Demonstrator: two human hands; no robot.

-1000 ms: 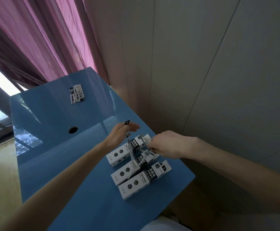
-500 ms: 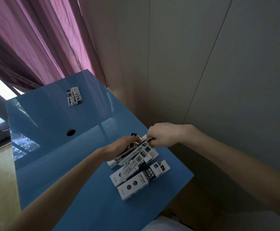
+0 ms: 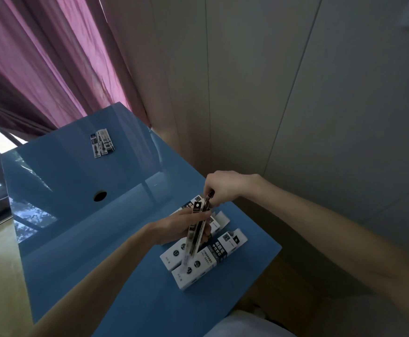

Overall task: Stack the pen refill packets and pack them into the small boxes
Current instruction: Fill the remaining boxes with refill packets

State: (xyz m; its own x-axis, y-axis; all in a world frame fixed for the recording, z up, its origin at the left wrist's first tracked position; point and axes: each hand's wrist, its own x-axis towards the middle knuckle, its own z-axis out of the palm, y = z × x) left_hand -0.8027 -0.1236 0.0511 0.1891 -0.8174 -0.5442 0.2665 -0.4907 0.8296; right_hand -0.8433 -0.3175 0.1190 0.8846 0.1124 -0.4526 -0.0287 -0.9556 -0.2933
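In the head view, a blue tabletop (image 3: 82, 227) runs from the upper left of the frame down to the lower middle, with a round hole (image 3: 100, 196) in its surface left of centre. Just right of centre, both bare arms reach in from the bottom edge and meet above a cluster of small boxes. The left hand (image 3: 179, 227) is curled round the middle of a bundle of pen refill packets (image 3: 196, 229), which stands tilted, its top end leaning toward the upper right and its lower end hanging over the boxes. The right hand (image 3: 225, 190) comes in from the right and pinches the top end of the same bundle with fingers curled downward. Beneath the hands, two white and dark boxes lie side by side on the tabletop: the nearest box (image 3: 203, 266) sits lowest in the frame with its end flap open toward the right, and a second box (image 3: 174, 255) lies just beside it on its left, partly covered by the bundle. More boxes (image 3: 217, 222) lie behind the left hand, mostly hidden, one showing an open white flap. Well apart from all this, in the upper left of the frame, a few loose packets (image 3: 102, 142) lie flat together on the tabletop. A purple curtain (image 3: 52, 69) hangs behind the tabletop at the upper left, and a pale panelled wall (image 3: 296, 93) fills the right side.
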